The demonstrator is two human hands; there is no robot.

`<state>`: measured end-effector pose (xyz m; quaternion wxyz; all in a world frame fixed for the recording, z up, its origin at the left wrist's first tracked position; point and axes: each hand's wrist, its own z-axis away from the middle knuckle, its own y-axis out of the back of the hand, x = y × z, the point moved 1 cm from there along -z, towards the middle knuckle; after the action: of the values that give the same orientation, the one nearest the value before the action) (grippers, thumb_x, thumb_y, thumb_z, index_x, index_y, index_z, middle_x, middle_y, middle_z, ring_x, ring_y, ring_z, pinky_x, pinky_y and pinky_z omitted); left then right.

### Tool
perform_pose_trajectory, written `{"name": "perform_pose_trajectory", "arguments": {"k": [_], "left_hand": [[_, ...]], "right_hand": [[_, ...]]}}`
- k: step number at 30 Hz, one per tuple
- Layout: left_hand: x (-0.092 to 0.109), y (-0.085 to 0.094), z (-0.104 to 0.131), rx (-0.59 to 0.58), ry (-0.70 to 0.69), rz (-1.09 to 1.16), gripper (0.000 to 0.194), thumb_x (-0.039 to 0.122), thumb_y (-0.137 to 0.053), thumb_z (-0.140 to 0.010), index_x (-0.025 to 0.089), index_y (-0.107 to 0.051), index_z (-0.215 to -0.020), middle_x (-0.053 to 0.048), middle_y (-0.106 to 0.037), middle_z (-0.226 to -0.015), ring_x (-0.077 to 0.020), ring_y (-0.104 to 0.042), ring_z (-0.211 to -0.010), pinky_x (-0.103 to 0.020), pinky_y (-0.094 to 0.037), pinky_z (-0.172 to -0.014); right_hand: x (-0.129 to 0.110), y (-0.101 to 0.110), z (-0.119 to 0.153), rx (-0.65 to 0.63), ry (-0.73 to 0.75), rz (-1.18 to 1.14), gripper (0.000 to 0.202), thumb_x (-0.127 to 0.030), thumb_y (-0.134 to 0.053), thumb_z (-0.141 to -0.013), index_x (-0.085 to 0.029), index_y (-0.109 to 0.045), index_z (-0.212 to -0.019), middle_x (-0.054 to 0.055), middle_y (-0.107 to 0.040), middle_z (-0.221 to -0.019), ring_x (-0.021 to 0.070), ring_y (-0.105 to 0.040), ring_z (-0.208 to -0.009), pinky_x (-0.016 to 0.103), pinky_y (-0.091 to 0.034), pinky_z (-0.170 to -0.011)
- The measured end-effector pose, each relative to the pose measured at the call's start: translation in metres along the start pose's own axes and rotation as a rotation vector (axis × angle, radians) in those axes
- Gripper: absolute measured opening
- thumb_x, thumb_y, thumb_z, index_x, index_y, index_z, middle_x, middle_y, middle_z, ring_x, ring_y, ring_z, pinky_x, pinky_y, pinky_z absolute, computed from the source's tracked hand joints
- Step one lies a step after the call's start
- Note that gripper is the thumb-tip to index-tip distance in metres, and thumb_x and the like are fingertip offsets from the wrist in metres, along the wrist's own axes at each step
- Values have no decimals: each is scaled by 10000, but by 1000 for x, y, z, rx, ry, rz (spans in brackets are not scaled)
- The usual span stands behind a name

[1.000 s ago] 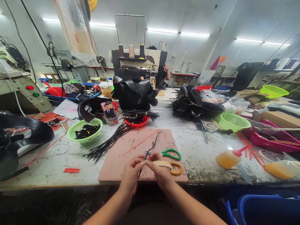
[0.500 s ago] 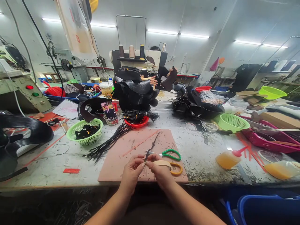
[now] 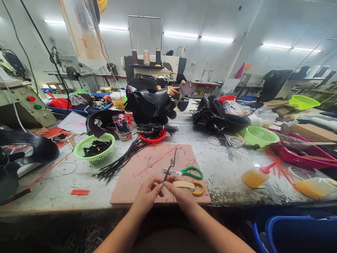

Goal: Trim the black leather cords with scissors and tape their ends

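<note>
Between both thumbs and fingertips I pinch the near end of a thin black strip (image 3: 167, 172); its far end trails away across the pink board (image 3: 126, 186). My left hand (image 3: 149, 191) is closed on the strip from the left. From the other side my right hand (image 3: 180, 191) pinches it too, with a roll of beige tape (image 3: 185, 185) just behind the knuckles. Green-handled scissors (image 3: 191, 172) lie beyond the hands, their blades near the strip. A yellow handle (image 3: 199, 188) shows beside the tape, the rest of that tool hidden.
Left of the board are a bundle of black cords (image 3: 122, 158) and a green basket (image 3: 94, 154) of black pieces. A red bowl (image 3: 152, 138) stands behind. To the right lie glue bottles (image 3: 254, 178). A co-worker's hands (image 3: 173, 91) hold a dark piece at the sewing machine.
My fingers stay on the strip and have shifted slightly; more of the scissor blades shows. Across the table, the co-worker's dark piece has moved left and turned. The phone's picture differs.
</note>
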<state>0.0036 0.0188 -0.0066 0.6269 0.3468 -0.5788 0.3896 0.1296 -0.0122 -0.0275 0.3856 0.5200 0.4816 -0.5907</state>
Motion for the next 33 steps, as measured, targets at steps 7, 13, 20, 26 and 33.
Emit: {"name": "perform_pose_trajectory", "arguments": {"k": [7,13,20,26,33], "left_hand": [[0,-1,5,-154,203,322,226,356,-658,-633,141,-594,-657,46,-480,-559,-51,-397,-449,-191,-299,-460],[-1,-1,4,-146,249,324,276,382,-689,-588,129,-598,-651,55,-464,-545,-32,-379,-403,-181,-263,-417],[-1,3,3,0,102,114,245,360,-700,-575,152,-576,-617,32,-555,-559,-117,-536,-551,-242,-403,-586],[-3,2,3,27,88,141,237,366,-693,-573,157,-582,-593,20,-584,-519,-131,-544,-534,-249,-406,-584],[-1,-1,3,-3,210,286,257,365,-720,-552,146,-594,-604,19,-587,-504,-107,-549,-513,-208,-389,-544]], "right_hand": [[-6,6,-2,-196,61,32,190,-362,-642,-638,-176,-615,-672,7,-574,-686,158,-516,-699,276,-405,-667],[-6,5,-2,-239,80,76,211,-388,-610,-672,-181,-578,-698,4,-561,-676,154,-517,-676,279,-416,-649],[0,5,-2,-225,182,147,203,-393,-575,-713,-191,-558,-714,12,-523,-733,159,-498,-735,293,-415,-707],[-5,6,-3,-241,256,171,122,-317,-556,-737,-204,-564,-782,12,-546,-791,160,-518,-787,293,-417,-745],[-7,9,-7,-218,151,212,127,-298,-587,-696,-191,-527,-668,-3,-524,-673,147,-506,-677,273,-426,-633]]}}
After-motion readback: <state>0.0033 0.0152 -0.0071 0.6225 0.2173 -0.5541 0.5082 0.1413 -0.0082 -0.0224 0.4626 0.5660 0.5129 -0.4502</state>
